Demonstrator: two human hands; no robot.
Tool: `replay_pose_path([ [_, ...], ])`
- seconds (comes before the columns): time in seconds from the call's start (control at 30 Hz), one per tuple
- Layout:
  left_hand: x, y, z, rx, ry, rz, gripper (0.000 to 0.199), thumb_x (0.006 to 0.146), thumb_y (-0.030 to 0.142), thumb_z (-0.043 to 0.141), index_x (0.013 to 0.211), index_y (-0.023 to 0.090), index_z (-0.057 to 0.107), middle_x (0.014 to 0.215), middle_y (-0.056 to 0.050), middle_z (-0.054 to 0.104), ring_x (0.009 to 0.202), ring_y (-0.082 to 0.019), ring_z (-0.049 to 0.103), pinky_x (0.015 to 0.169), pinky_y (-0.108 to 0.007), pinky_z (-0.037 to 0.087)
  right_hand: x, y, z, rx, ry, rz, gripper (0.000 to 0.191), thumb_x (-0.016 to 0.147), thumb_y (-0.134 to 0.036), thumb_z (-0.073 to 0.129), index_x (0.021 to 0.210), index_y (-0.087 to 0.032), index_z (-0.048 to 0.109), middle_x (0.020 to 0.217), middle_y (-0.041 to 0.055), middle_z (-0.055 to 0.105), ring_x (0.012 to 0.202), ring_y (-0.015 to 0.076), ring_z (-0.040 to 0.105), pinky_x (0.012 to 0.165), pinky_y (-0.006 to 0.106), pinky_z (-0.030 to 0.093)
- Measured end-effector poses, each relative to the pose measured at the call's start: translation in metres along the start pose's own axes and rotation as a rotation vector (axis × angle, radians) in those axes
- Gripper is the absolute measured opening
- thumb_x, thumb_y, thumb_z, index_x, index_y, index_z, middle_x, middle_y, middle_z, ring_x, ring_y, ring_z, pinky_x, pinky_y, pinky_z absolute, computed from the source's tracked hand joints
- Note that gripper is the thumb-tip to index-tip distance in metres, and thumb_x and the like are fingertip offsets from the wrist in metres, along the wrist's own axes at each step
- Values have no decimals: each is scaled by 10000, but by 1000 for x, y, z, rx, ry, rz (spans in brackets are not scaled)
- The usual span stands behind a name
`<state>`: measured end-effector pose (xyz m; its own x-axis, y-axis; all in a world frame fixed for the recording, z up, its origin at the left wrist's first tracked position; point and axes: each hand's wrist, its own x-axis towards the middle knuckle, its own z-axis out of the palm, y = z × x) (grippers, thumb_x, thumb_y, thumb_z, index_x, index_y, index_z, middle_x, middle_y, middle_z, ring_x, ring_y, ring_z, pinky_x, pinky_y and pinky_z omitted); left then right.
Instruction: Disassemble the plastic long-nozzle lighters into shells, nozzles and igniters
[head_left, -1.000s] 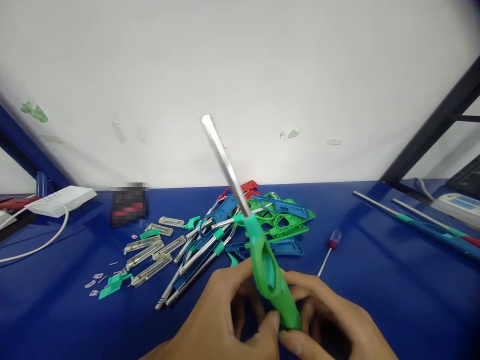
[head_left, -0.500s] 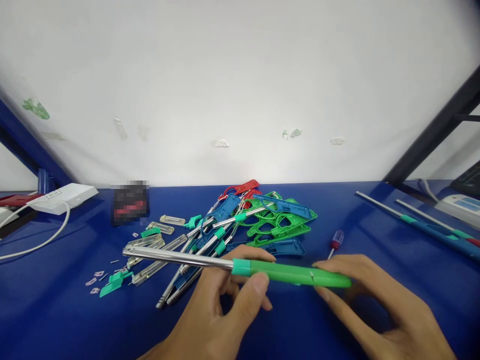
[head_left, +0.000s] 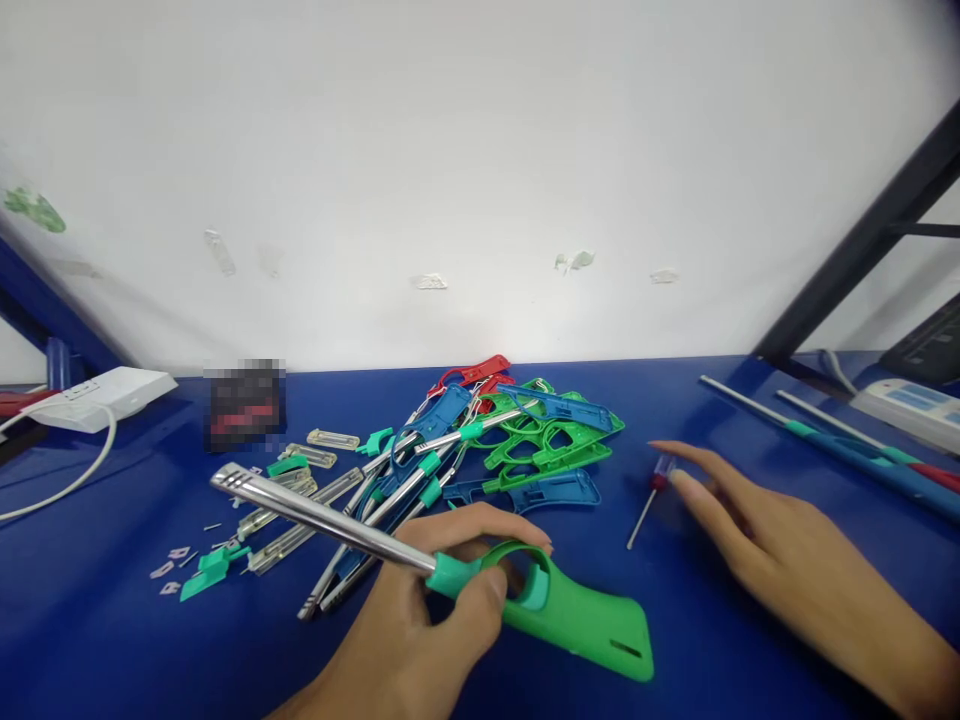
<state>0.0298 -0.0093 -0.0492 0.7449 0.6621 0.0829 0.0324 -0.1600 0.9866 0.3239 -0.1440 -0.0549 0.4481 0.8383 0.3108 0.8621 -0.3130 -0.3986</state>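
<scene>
My left hand (head_left: 442, 610) is closed around the neck of a green long-reach lighter (head_left: 585, 625), thumb on the teal collar. Its metal tube (head_left: 322, 515) points up and left, and the green handle with its finger loop and teal trigger slants down to the right. My right hand (head_left: 772, 550) is over the screwdriver (head_left: 660, 475), forefinger and thumb apart on either side of its clear and red handle. The screwdriver lies on the blue table, its shaft pointing toward me. Whether the fingertips press on the handle is hard to see.
Behind the lighter is a pile of green lighter shells (head_left: 555, 450), blue shells (head_left: 555, 490), red shells (head_left: 480, 370) and metal tubes. Clear fuel tanks (head_left: 307, 500) and teal triggers (head_left: 214, 575) lie left. Lighters (head_left: 862, 450) lie right. A white power strip (head_left: 112, 395) stands far left.
My right hand has let go of the lighter's handle end and moved right to the screwdriver. In my left hand, the lighter has turned, its broad side now facing me.
</scene>
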Motion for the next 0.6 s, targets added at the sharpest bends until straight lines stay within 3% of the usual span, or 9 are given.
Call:
replay_pose_path([
  [0.07,0,-1,0,32,45,-35,331,965,434,557,1133,291,804,1146,-53,786,515,-85,470,471,-232,369,8,7,2,14,-60,-24,528,991,-699,476,1239,-305,726,1117,54,826,949,327,803,788,430,623],
  [0.1,-1,-3,1,48,68,-45,340,963,442,558,1135,282,804,1157,-61,786,491,-78,455,469,-237,371,10,9,3,21,-77,-28,514,983,-704,485,1158,-296,742,1068,60,828,891,320,801,756,419,611],
  [0.2,-3,-6,2,44,94,-81,390,973,490,560,1181,250,786,945,-71,806,426,-79,435,446,-230,380,10,9,4,56,-80,-4,481,966,-709,528,849,-269,683,681,25,733,537,239,684,530,341,500],
  [0.27,-3,-6,2,7,68,-108,438,985,536,554,1225,234,762,772,-58,783,407,-91,439,418,-208,369,7,5,1,108,-42,23,464,922,-700,624,764,-265,613,546,-18,623,446,189,592,452,297,427],
  [0.37,-2,-5,2,-40,36,-127,486,1000,577,549,1272,219,732,738,-66,782,419,-95,459,415,-184,378,1,-2,-5,261,66,63,434,864,-684,725,893,-266,607,631,-23,676,484,168,610,413,253,452],
  [0.5,0,-7,0,-65,-7,-142,518,997,612,553,1287,218,724,758,-79,791,448,-104,502,424,-173,396,-9,-20,-6,556,298,73,642,882,-579,764,1418,-318,525,794,3,790,511,186,689,411,243,565],
  [0.6,2,-8,0,-52,-16,-152,545,991,644,552,1297,226,722,778,-82,793,477,-113,531,450,-177,432,-18,-35,1,735,371,43,533,921,-432,769,1418,-315,615,954,58,825,635,201,764,569,251,668],
])
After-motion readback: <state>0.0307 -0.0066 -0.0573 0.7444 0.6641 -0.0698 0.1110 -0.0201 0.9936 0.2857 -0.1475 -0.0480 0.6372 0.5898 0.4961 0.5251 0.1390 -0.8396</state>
